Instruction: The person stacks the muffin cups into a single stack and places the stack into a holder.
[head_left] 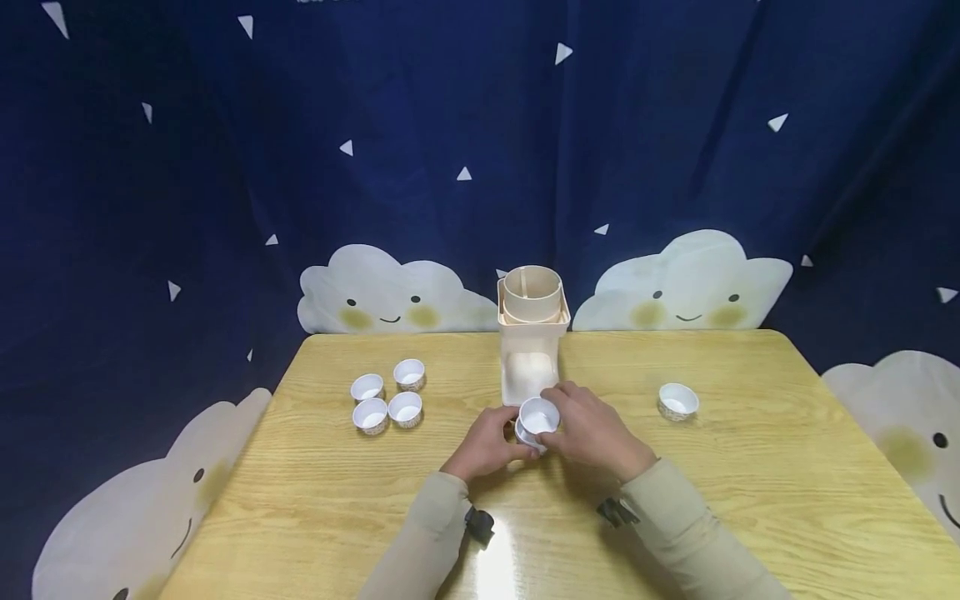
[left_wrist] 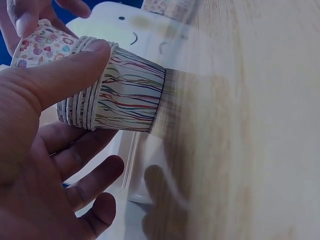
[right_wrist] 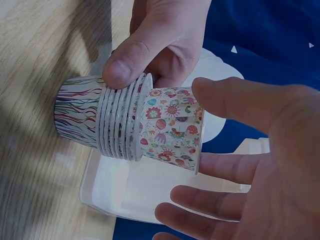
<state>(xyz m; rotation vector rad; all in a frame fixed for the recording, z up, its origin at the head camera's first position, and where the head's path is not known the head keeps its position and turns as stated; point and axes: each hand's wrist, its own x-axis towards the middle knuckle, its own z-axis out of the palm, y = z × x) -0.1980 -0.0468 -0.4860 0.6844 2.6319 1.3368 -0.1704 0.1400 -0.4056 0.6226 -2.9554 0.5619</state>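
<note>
A nested stack of paper cups (left_wrist: 132,92) with wavy coloured stripes on its outermost cup stands upright on the table. My left hand (head_left: 487,446) grips it near the rims, thumb on one side and fingers on the other. A paper cup with a floral print (right_wrist: 172,125) sits at the mouth of the stack, most of its wall showing above the rims. My right hand (head_left: 592,429) pinches this cup at its rim between thumb and index finger, the other fingers spread apart. White insides of the cups show in the head view.
Just behind the hands stands a beige plastic holder (head_left: 530,346) with a round tube (head_left: 532,296) on top. Several separate paper cups (head_left: 371,416) are grouped on the left of the wooden table (head_left: 300,517). One single paper cup (head_left: 678,401) stands on the right.
</note>
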